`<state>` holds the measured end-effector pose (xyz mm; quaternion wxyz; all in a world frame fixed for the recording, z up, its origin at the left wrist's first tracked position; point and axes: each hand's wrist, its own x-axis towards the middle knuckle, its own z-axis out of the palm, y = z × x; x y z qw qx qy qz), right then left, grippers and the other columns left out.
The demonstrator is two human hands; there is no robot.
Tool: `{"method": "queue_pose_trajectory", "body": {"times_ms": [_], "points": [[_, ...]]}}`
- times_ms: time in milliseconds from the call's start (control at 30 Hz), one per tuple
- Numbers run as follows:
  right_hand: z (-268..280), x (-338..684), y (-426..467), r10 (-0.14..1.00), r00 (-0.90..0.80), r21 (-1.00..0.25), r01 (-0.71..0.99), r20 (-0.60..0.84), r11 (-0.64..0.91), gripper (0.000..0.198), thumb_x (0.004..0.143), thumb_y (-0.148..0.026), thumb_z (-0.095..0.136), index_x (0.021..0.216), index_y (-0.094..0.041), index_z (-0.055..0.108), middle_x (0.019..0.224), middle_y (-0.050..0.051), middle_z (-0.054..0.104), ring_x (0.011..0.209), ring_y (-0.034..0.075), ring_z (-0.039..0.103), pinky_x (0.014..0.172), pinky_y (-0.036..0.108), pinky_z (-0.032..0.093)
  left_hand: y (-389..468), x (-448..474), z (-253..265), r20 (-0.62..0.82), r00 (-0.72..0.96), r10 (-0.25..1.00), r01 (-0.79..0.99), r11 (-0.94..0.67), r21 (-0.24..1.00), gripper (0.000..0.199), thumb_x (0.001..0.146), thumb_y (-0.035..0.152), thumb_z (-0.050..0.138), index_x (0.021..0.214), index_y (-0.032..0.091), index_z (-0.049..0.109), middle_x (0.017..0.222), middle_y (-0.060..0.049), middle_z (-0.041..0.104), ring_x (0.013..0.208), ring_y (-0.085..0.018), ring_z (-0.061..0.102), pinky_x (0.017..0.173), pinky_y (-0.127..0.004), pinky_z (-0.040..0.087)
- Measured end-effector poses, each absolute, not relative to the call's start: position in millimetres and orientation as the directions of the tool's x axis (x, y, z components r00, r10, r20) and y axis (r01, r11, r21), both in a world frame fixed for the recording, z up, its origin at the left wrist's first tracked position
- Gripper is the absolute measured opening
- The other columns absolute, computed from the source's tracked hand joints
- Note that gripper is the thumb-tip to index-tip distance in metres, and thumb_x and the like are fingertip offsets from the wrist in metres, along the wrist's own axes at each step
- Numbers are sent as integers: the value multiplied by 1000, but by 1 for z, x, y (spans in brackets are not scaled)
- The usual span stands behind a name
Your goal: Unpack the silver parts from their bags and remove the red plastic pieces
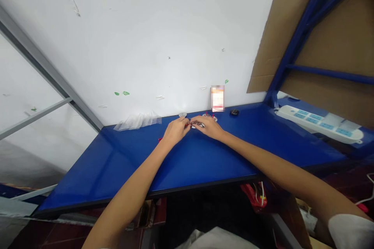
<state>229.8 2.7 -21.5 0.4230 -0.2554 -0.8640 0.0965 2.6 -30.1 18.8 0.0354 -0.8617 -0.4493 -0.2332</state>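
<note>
My left hand (177, 129) and my right hand (209, 127) meet over the far middle of the blue table (201, 159). Fingers of both are pinched together around something small, with bits of red and dark colour showing between them; its kind is too small to make out. Just beneath my right hand, part of a white round piece (198, 125) shows. Beyond the fingers lies a pale disc (182, 114) near the wall. Another pale disc with red parts (208, 116) sits behind my right hand. A small red item (160, 140) is partly hidden by my left wrist.
Clear plastic bags (140, 120) lie along the wall at the left. A blurred upright card or screen (217, 98) leans on the wall, with a black rounded object (234, 112) to its right. At the right are a white power strip (320, 123) and a blue metal frame (300, 27).
</note>
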Motion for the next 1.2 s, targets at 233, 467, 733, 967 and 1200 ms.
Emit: {"method": "queue_pose_trajectory", "body": {"times_ms": [233,467,733,967,1200], "points": [[-21,227,-3,533,-519,-377,381,668,844,33,105,-24,63,137,-27,68,131,6,78,114,25,77,102,40,61,-34,7,18,447,409,795,822,-534,197,11,100,25,64,98,21,74,103,-9,76,90,-24,72,78,-32,52],[-16,224,-5,588,-405,-535,248,700,808,28,102,-35,72,128,-26,73,119,7,80,105,23,79,95,37,65,-20,3,11,426,323,845,547,-534,645,13,93,25,67,91,18,77,88,-4,77,81,-20,72,75,-30,56],[5,228,-12,492,-367,-467,160,790,870,18,105,-36,68,111,-28,84,114,7,82,106,24,77,96,39,62,-18,4,6,224,332,916,-52,-219,974,40,80,49,90,98,14,80,93,-9,78,87,-21,74,79,-33,62],[7,228,-12,518,-354,-509,126,779,852,16,101,-39,76,104,-26,85,106,8,82,98,23,77,91,39,61,-17,2,0,150,320,935,-134,-112,985,41,75,41,96,101,14,78,96,-9,81,86,-21,77,86,-35,63],[10,237,-6,520,-420,-486,195,744,852,14,105,-31,68,101,-24,80,103,6,80,95,22,74,89,37,58,-19,4,1,112,368,923,-89,-85,992,47,79,47,93,108,14,78,104,-12,80,90,-22,78,83,-34,63]]}}
